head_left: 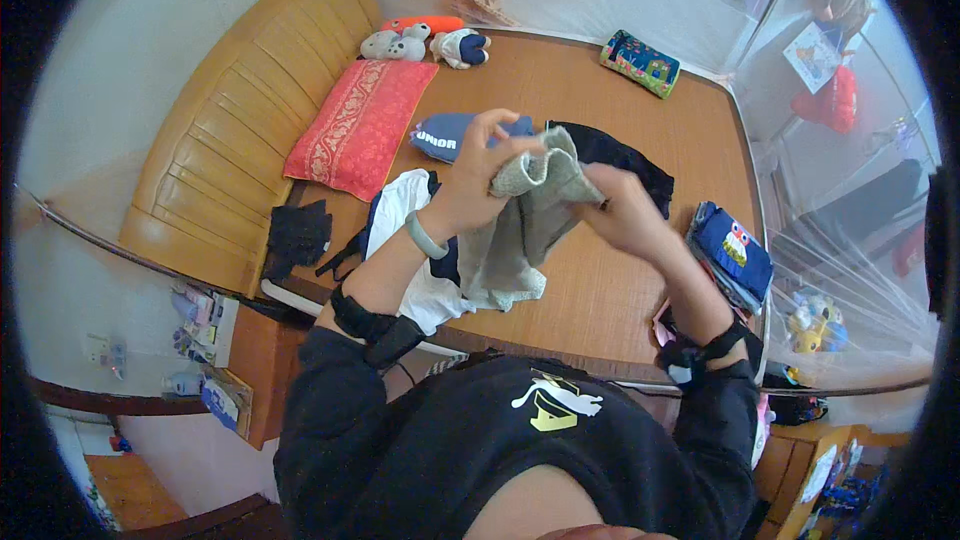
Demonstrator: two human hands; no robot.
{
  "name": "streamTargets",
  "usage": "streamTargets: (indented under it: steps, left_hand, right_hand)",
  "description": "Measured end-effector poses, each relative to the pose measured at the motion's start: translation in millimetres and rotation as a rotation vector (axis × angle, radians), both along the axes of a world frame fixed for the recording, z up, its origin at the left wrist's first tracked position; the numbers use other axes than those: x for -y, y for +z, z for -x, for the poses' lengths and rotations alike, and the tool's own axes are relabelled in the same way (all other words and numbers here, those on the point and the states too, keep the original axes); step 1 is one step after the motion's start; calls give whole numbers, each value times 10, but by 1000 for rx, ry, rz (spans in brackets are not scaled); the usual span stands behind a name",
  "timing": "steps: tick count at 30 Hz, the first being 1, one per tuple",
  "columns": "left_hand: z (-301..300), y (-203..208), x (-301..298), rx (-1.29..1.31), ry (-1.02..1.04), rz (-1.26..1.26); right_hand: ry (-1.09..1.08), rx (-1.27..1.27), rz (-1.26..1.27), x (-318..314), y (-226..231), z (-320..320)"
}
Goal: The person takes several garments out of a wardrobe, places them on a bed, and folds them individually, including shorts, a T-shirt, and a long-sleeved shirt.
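- Nearest, the person's black top (430,440) fills the lower edge; black straps (385,330) circle both forearms, and a pale bangle (427,237) sits on the left wrist.
- The left hand (476,180) is raised against the rolled upper part of a grey-green garment (540,225); its index finger arches apart from the cloth, another finger reaches over the roll, and I cannot tell whether the rest grip.
- The right hand (632,215) has its fingers clamped on the garment's right edge; the cloth hangs between the hands, above the brown mat (600,325).
- Beneath and left of it lies a white garment (435,300); a crumpled dark piece (298,238) is farther left, and a folded stack (735,255) with a blue top piece is at the right edge.
- Beyond the hands lie a black garment (635,168) and a blue-grey bundle (440,140); a red pillow (365,125) is left of these.
- Farthest, plush toys (405,44) are near the headboard (250,110); a patterned pillow (640,64) lies far right.
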State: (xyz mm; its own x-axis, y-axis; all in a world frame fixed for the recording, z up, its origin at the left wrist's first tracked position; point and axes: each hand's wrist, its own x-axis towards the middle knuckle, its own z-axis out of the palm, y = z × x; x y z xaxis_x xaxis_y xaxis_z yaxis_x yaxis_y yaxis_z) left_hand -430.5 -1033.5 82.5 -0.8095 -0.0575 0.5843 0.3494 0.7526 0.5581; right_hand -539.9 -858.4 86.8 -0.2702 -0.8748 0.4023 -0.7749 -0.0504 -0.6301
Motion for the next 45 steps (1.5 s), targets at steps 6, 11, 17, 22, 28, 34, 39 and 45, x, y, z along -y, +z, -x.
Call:
streamTargets:
  steps: [6, 11, 17, 22, 28, 34, 39, 45]
  left_hand:
    - [-65, 115, -57, -86, -279, 396]
    - [-30, -131, -161, 332, -587, 610]
    - [232, -601, 265, 153, -363, 577]
    - [533, 256, 494, -83, -274, 796]
    - [732, 1039, 595, -197, -206, 802]
    - [649, 1727, 319, -196, 43, 692]
    - [542, 2007, 294, -101, 222, 749]
    - [416, 2069, 431, 53, -21, 431]
  right_hand:
    - [79, -144, -238, -193, 672, 329]
    - [14, -285, -322, -589, 1126, 492]
    - [-225, -210, -308, -1080, 1415, 458]
    - [-458, -138, -565, -1421, 1337, 618]
    - [-623, -113, -360, -1605, 1403, 869]
    - [-523, -189, -196, -1609, 1661, 1067]
    - [-388, -185, -104, -1490, 1686, 1119]
    - [-486, 97, -1, -1275, 1657, 1242]
